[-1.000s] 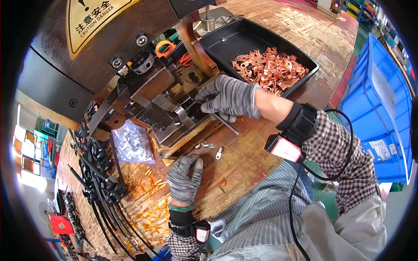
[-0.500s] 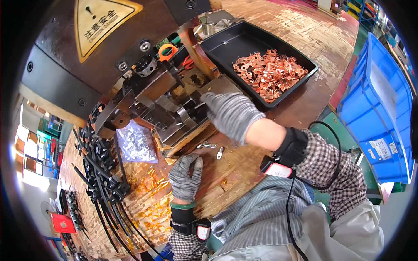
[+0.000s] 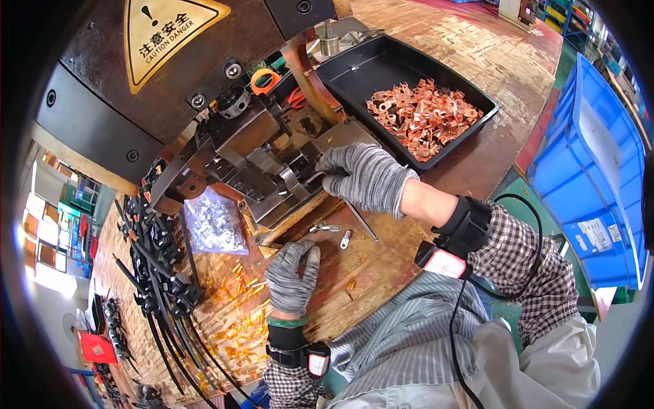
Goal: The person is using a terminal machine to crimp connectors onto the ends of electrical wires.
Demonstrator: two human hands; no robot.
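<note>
My right hand [image 3: 364, 178], in a grey striped glove, is closed at the front right of the press tooling [image 3: 272, 174]. In its fingers is a thin metal rod [image 3: 361, 221], apparently a hex key; its long end sticks out below the hand toward the tabletop. A bent metal end shows by the fingertips at the tooling block. My left hand [image 3: 293, 278], gloved alike, rests on the wooden table with fingers loosely bent and the thumb apart, holding nothing I can see. Just right of it lie several silver cable lugs [image 3: 345, 239].
A black tray [image 3: 347, 68] of copper lugs [image 3: 424, 116] stands behind my right hand. Left of the press lie a plastic bag of silver parts [image 3: 214, 221] and black cables [image 3: 160, 286]. Small brass-coloured pieces [image 3: 242, 334] litter the table. A blue bin [image 3: 586, 177] is at right.
My right hand has turned and shifted slightly right, and the rod's long end now shows below it. My left hand stays in place. The whole view has shifted slightly.
</note>
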